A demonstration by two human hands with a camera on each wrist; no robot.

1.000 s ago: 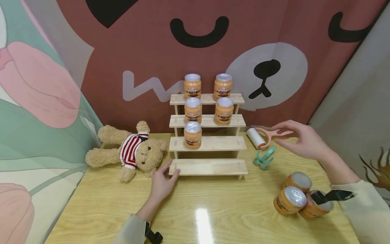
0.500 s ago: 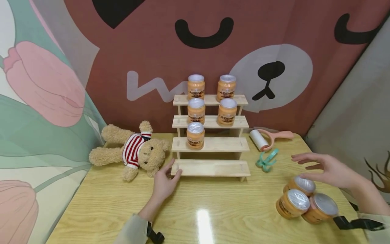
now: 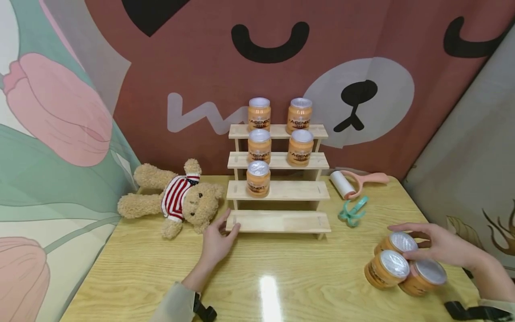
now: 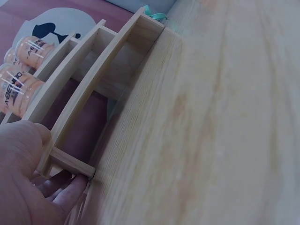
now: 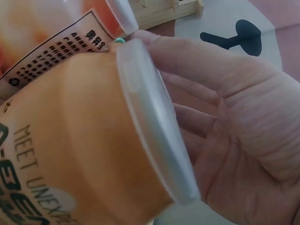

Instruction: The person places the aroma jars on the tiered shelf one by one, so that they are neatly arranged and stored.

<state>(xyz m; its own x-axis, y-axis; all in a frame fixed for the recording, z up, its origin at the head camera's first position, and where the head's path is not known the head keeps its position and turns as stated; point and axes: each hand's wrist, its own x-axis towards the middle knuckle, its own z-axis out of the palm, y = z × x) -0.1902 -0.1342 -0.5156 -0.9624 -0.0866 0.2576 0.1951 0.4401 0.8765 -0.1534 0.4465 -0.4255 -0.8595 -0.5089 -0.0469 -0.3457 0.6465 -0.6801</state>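
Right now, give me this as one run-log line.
left hand: grips wooden stand, lowest shelf | right hand: at rear jar of three, grip unclear | shelved jars: five

“A-BEN…”, “MEET UNEXPE…” on jar (image 5: 89, 131)

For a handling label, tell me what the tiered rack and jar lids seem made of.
Tiered rack: seemingly bare matte wood; pale boards, faint grain. Jar lids: probably glossy plastic, milky and translucent close up, though their silvery look from above might be foil.
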